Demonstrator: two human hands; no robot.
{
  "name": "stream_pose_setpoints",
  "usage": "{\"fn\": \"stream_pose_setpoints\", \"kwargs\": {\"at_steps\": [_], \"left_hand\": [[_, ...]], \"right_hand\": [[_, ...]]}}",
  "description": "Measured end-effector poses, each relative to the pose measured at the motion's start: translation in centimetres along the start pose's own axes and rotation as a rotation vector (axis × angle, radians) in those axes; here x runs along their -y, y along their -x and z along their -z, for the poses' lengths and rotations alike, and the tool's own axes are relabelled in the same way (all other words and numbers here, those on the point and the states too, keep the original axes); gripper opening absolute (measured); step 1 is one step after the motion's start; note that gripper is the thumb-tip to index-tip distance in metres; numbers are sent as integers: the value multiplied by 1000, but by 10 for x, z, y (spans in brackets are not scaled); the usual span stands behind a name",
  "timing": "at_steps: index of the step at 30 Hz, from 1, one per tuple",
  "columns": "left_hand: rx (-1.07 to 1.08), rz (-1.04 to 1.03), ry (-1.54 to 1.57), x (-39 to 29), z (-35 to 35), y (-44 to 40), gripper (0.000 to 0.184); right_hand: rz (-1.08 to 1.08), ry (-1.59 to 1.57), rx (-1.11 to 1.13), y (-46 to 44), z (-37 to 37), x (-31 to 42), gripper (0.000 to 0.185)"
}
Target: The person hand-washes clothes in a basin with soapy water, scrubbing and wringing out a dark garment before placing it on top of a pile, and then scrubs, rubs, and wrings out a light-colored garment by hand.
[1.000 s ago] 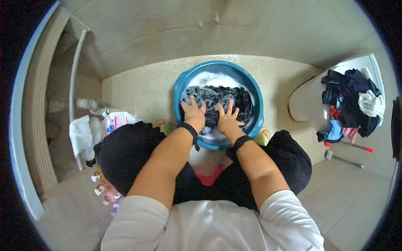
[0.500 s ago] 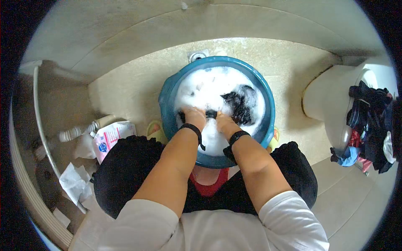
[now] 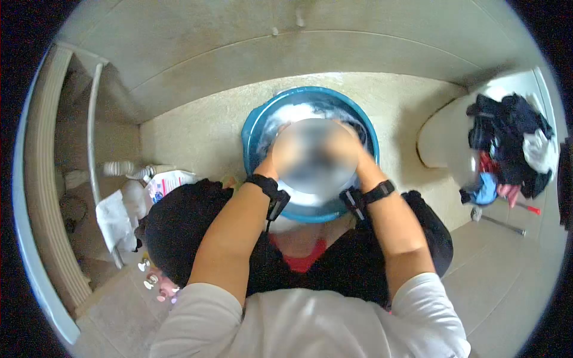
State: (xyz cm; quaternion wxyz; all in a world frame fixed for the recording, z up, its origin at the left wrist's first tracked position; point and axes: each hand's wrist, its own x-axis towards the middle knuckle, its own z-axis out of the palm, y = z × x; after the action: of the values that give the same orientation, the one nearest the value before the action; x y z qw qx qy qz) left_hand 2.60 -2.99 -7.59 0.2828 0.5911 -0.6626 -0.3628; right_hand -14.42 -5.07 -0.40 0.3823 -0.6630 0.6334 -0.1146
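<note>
A blue-green basin [image 3: 310, 216] stands on the floor before me, with white suds [image 3: 298, 112] and dark wet cloth [image 3: 357, 126] in it. My left hand [image 3: 280, 154] is over the basin's left half and my right hand [image 3: 351, 149] over its right half, a short way apart. A round blurred patch covers the fingers of both and the middle of the basin. Within it a greyish-dark mass lies between the hands; its kind and whether they grip it cannot be made out. Black bands are on both wrists.
At the right, a heap of dark clothes [image 3: 510, 140] with blue, red and white pieces lies on a white toilet [image 3: 444, 140]. To the left are a pink-and-white packet [image 3: 170, 184], a ribbed hose [image 3: 128, 169], white paper [image 3: 114, 218] and a metal rail [image 3: 94, 137].
My hands were low in the suds with black cloth between and beside them; now they are farther apart and behind the blur. The view has shifted, and less white foam shows in the basin.
</note>
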Motion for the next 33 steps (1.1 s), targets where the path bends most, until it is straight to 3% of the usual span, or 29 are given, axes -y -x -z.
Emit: {"fn": "stream_pose_setpoints", "kwargs": {"at_steps": [2, 5, 8, 11, 15, 17, 19, 21, 22, 23, 24, 25, 27, 29, 32, 33], "left_hand": [[205, -35, 211, -94, 53, 3, 51], [-132, -371, 500, -138, 58, 25, 69], [-117, -553, 474, -192, 98, 48, 77], [-193, -524, 558, -224, 124, 60, 71], [-202, -474, 541, -196, 115, 40, 71], [-114, -276, 251, -153, 93, 28, 69], [109, -155, -299, -110, 76, 26, 76], [277, 61, -476, -84, 54, 27, 71], [305, 192, -596, -86, 46, 34, 65], [331, 321, -716, -89, 41, 35, 60], [321, 314, -766, -39, 13, 33, 39], [196, 539, -530, 10, -22, 30, 34], [476, 584, -689, -28, -13, 31, 35], [506, 662, -691, -9, -34, 27, 36], [578, 643, -745, 42, -65, 22, 37], [617, 654, -748, 54, -73, 19, 37]], "right_hand": [[90, 26, -74, 37, 51, 51, 41], [213, 73, -173, 94, 100, 104, 36], [390, 124, -293, 142, 138, 151, 34], [626, 87, -396, 161, 160, 174, 35], [534, 66, -313, 137, 153, 151, 45], [402, 181, -207, 106, 126, 114, 57], [217, 197, -83, 72, 80, 70, 60], [202, 166, -41, 47, 24, 27, 56], [169, 410, -33, 43, -2, 17, 58], [-11, 359, 81, 36, -32, 1, 57], [-158, 398, 150, 41, -44, 4, 58], [-302, 438, 215, 42, -52, 6, 59], [-358, 412, 287, 32, -92, -26, 56], [-402, 447, 371, 21, -109, -34, 50], [-358, 477, 299, 1, -145, -73, 45], [-268, 564, 465, -12, -166, -98, 38]]}}
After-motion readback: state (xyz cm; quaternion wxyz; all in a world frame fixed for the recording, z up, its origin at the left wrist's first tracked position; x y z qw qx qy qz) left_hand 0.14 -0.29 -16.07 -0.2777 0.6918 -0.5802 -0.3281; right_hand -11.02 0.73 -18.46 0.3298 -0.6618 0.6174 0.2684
